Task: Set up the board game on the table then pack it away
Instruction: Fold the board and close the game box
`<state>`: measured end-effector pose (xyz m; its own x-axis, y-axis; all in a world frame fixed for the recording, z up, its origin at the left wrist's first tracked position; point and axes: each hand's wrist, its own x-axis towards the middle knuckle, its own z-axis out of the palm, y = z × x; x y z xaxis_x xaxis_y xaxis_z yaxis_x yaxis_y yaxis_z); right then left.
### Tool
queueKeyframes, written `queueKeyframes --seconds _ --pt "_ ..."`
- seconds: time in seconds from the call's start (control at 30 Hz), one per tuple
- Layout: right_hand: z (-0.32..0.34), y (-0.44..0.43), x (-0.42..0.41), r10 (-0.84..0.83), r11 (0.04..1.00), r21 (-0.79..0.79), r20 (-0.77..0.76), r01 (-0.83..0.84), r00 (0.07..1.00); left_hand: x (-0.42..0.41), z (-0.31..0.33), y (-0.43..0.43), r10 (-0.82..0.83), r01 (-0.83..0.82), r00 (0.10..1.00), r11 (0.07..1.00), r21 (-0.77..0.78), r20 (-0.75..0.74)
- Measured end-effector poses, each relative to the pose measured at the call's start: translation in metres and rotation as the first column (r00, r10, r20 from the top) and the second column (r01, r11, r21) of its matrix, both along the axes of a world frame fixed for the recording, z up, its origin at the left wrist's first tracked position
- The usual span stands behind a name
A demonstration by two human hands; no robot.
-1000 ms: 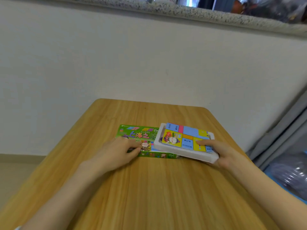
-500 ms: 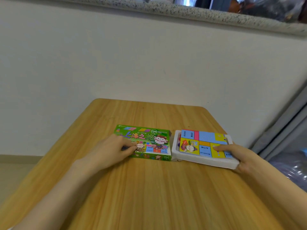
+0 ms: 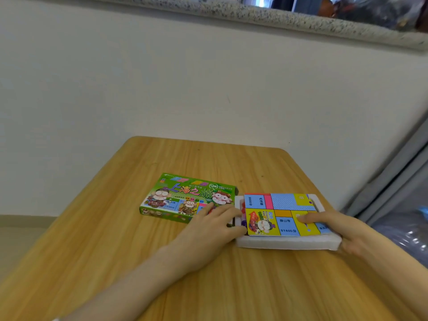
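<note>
Wooden table [image 3: 208, 163], folded board [image 3: 284, 214] in foam tray [image 3: 287, 243] gripped by right hand [image 3: 342, 230], left hand [image 3: 208, 228] relaxed

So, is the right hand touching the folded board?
Touching: the head view shows the right hand with its thumb lying on the folded board, no gap.

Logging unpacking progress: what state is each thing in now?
Green game box: flat on table, face up.
White foam tray: out, beside the box.
Folded game board: folded, lying in tray.
Left hand: touches tray's left end.
Right hand: grips tray, thumb on board.
</note>
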<state>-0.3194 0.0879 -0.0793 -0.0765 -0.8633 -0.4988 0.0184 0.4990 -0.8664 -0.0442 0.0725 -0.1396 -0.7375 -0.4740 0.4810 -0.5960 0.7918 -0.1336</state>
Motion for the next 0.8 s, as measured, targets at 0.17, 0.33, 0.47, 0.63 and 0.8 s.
queueKeyframes --seconds 0.17,0.33,0.47,0.63,0.8 --pt "0.001 -0.009 0.003 0.040 0.999 0.018 -0.003 -0.040 0.999 0.001 0.001 -0.004 -0.100 0.100 0.994 0.995 -0.013 -0.032" --pt "0.002 -0.024 0.004 0.008 1.000 0.002 -0.025 -0.008 1.000 0.016 0.007 -0.012 0.132 -0.067 0.979 0.930 0.362 -0.157" --pt "0.002 -0.035 0.005 -0.001 1.000 0.014 -0.027 0.001 1.000 0.026 0.015 -0.023 0.240 -0.234 0.970 0.856 0.460 0.046" --pt "0.001 -0.046 0.011 -0.016 1.000 0.008 -0.038 0.017 0.999 0.031 0.020 -0.023 0.178 -0.144 0.984 0.811 0.568 -0.005" --pt "-0.003 -0.046 0.010 -0.019 1.000 0.005 -0.010 0.019 1.000 0.037 0.015 -0.026 0.162 -0.095 0.983 0.844 0.528 -0.082"
